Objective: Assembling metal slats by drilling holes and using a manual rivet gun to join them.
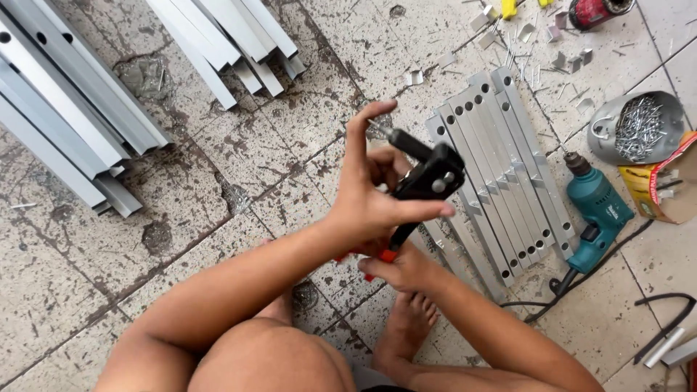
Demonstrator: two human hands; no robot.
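Note:
My left hand (370, 190) is wrapped around the black head of a hand riveter (428, 176), its index finger raised beside the tool's nose, where a thin rivet pin (376, 128) sticks out. My right hand (401, 270) grips the riveter's red-tipped handles lower down. The tool is held above the tiled floor, just left of a row of several grey aluminium strips (501, 174) with drilled holes that lie side by side on the floor.
A teal electric drill (597, 210) with a black cord lies right of the strips. A grey bowl of rivets (637, 129), a yellow carton (664, 185), scattered brackets, and long aluminium channels (65, 109) at the left and top lie on the floor. My bare foot (408, 327) is below.

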